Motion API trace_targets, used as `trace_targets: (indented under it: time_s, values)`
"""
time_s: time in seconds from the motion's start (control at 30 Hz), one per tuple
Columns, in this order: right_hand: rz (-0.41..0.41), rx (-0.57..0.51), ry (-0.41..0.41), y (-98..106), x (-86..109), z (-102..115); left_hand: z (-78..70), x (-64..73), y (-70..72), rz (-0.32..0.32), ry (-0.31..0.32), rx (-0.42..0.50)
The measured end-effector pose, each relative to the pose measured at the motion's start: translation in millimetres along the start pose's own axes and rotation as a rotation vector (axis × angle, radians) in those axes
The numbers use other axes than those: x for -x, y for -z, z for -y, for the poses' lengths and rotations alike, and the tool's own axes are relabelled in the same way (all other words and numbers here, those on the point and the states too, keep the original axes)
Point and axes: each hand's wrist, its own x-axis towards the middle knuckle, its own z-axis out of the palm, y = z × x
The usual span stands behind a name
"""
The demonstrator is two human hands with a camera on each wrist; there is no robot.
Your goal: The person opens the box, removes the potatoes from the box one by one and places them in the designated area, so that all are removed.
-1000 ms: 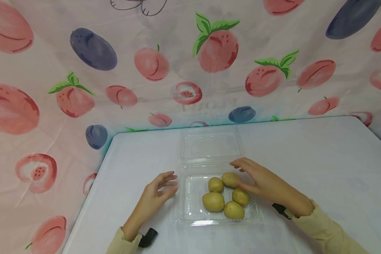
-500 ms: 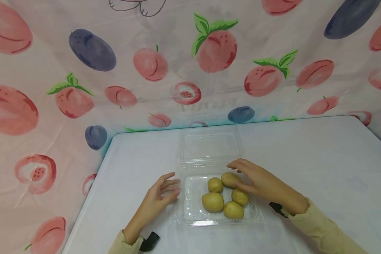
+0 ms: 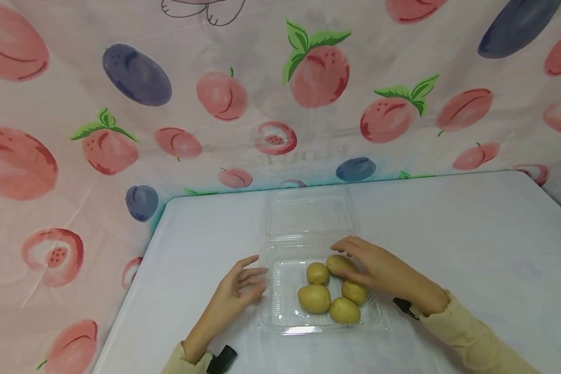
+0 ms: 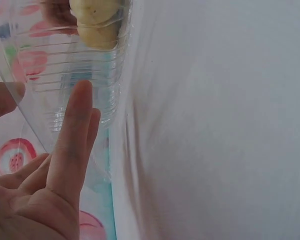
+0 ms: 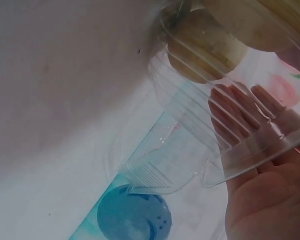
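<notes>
A clear plastic clamshell box (image 3: 280, 314) lies on the table with its lid (image 3: 310, 215) folded back away from me. Inside its base sit several yellow potatoes, among them a large one (image 3: 314, 299), a front one (image 3: 345, 310) and a back one (image 3: 339, 264). My left hand (image 3: 236, 291) is at the box's left edge, fingertips right at the rim, fingers loosely extended. My right hand (image 3: 378, 267) reaches in over the right side, thumb overlapping the back potato and fingers spread beyond it. In the right wrist view, its fingers (image 5: 235, 115) show through the ribbed wall.
A white table (image 3: 472, 249) bears the box. Behind and to the left hangs a fruit-print cloth (image 3: 271, 67). Dark wrist devices stick out below both wrists, the left one (image 3: 222, 359) close above the table.
My left hand has moved slightly right, its fingers now overlapping the box's left rim. My right hand has shifted a little left and nearer to me over the potatoes. The potatoes stay in place.
</notes>
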Motion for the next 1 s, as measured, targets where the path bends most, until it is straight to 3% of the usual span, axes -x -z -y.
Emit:
trace_targets:
  time_s: [1.0]
  values:
    - [0.134, 0.03, -0.016, 1.0, -13.0, 2.0, -3.4, -0.5, -3.1, -0.022, 0.031, -0.004]
